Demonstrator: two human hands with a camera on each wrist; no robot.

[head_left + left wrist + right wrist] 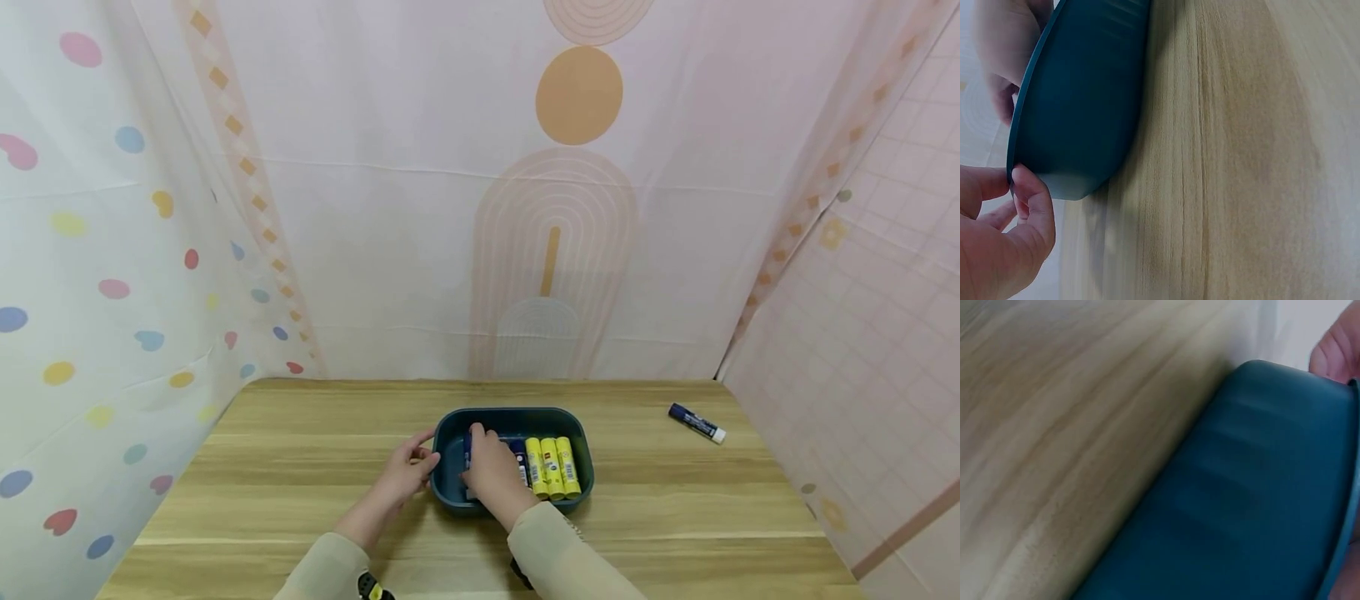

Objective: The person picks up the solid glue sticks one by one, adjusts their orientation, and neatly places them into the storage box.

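A dark teal plastic box [450, 475] with rounded corners sits on the wooden table. My left hand [403, 472] pinches the box's left rim between thumb and fingers, as the left wrist view of the hand [1007, 244] shows. Reaching into the box, my right hand [495, 471] grips a dark blue glue stick [468, 450] near the left side, mostly covered by the fingers. Beside that hand, another dark blue stick [519, 454] is partly hidden. Three yellow glue sticks [552, 468] lie side by side at the box's right end. In the right wrist view the box wall [1241, 487] hides the right hand's grip.
One dark blue glue stick with a white end [697, 422] lies alone at the table's back right. The wooden table [300, 467] ends at a patterned curtain [375, 250] behind, with more cloth hanging on both sides.
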